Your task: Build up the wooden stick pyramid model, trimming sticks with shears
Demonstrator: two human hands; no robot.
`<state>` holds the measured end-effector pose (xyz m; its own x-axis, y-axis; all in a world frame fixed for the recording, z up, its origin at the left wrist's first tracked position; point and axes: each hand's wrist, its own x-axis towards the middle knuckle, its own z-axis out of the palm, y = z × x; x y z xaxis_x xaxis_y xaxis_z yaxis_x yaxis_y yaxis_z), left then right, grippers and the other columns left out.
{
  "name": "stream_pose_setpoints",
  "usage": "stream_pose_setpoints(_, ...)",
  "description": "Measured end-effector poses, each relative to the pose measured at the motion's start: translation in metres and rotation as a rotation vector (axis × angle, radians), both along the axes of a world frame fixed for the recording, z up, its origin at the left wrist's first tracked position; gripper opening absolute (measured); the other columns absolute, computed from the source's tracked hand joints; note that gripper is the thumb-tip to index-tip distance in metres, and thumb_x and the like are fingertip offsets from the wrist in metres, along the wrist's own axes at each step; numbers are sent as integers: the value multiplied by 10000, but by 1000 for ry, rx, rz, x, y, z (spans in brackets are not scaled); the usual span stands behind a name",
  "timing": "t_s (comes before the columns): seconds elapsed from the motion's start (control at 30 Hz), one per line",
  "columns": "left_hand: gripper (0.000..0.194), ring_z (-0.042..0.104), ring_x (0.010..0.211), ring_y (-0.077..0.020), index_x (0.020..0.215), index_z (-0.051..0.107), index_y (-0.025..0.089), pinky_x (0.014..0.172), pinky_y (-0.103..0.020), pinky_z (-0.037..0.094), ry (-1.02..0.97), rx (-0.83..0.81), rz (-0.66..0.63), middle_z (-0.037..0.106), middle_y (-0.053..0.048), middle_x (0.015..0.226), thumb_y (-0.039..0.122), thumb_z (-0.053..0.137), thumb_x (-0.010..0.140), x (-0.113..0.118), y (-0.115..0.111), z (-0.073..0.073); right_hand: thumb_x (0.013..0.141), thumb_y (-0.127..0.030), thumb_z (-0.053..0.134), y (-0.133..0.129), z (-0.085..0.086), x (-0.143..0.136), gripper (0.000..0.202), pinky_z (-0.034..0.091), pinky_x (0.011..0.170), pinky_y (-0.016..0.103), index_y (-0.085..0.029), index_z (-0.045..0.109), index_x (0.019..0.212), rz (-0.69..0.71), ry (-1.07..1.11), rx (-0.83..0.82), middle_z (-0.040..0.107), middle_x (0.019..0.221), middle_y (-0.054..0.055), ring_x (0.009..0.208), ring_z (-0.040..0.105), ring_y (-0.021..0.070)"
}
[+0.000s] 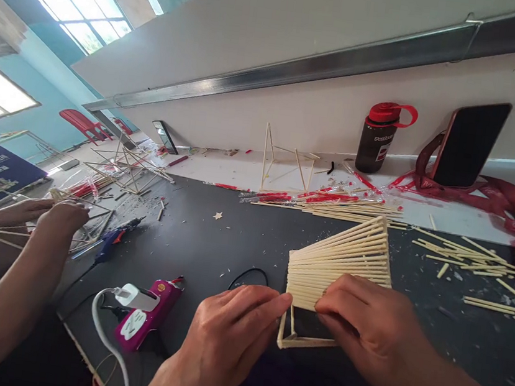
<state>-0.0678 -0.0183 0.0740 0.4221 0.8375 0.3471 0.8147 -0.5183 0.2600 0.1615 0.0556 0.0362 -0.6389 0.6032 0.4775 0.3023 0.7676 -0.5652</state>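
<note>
A fan-like panel of pale wooden sticks (pixel 340 263) on a frame rests on the dark mat near me. Its lower part is open, with bare frame sticks showing. My left hand (pixel 241 325) pinches the panel's left edge, thumb and forefinger together at the frame. Over the panel's lower right, my right hand (pixel 366 322) has its fingers closed on the sticks at the edge of the laid rows. The undersides of its fingertips are hidden.
Loose sticks (pixel 469 260) lie right. A red-capped bottle (pixel 377 139) and propped phone (pixel 470 144) stand behind. A magenta power strip (pixel 148 317) with a white plug is at lower left. Another person's hands (pixel 65 213) work at far left, near a glue gun (pixel 113 241).
</note>
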Motion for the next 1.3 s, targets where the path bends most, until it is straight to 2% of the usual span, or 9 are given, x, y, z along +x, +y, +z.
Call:
stream_pose_setpoints(0.23,323,673,808,-117,1182,596,211,713,-216,532,48,82,0,699,-40,992,112,550,878,1,2,-1,900,-200,556,2,12,2,110,418,641,236,-204,635,823,-42,20,-146,625,750,2,713,585,126)
stream_pose_setpoints(0.33,298,683,827,-126,1168,609,203,749,-219,536,80,126,1,707,-40,1000,145,562,879,1,5,-1,875,-206,595,5,24,23,67,426,617,216,-207,655,846,-84,76,-226,636,754,-7,689,585,109)
stream_pose_setpoints(0.43,298,695,817,-140,1167,621,206,761,-226,544,116,184,6,715,-38,998,185,572,875,0,7,-1,882,-194,569,4,27,54,114,437,610,218,-216,671,838,-247,71,-271,652,769,-7,685,599,112)
stream_pose_setpoints(0.53,306,701,801,-150,1178,623,220,750,-233,551,145,209,5,721,-31,985,221,564,877,-1,8,-3,869,-201,573,-6,17,83,116,455,603,235,-228,681,837,-414,-20,-334,669,776,-13,694,621,129)
stream_pose_setpoints(0.63,306,701,798,-152,1185,621,216,748,-232,550,175,228,-11,721,-33,969,243,533,893,-2,9,-3,834,-207,601,-17,2,95,81,469,576,233,-223,677,856,-474,-69,-429,678,785,-16,660,623,126)
stream_pose_setpoints(0.77,320,699,792,-154,1198,616,197,744,-233,543,200,253,-26,717,-42,970,262,517,901,-2,10,-2,809,-196,589,-23,-10,88,103,481,579,232,-203,664,879,-458,-64,-553,687,815,1,663,636,129)
stream_pose_setpoints(1.0,286,699,793,-128,1161,618,178,728,-209,528,260,284,-32,715,-31,979,274,483,928,-4,11,-1,799,-230,590,-17,-28,73,81,435,564,227,-199,665,796,-474,-2,-725,680,696,-13,612,616,129)
stream_pose_setpoints(1.13,298,698,788,-129,1182,609,171,764,-220,523,260,284,-37,714,-35,969,276,491,929,-6,11,-2,822,-228,560,-16,-34,74,116,418,561,225,-197,666,787,-479,29,-750,638,600,-34,580,608,125)
stream_pose_setpoints(1.3,315,698,793,-135,1198,602,171,766,-226,524,268,281,-39,711,-39,986,288,490,928,-6,11,-3,790,-219,597,-17,-38,73,83,427,575,222,-195,677,794,-475,53,-694,683,706,-18,628,619,125)
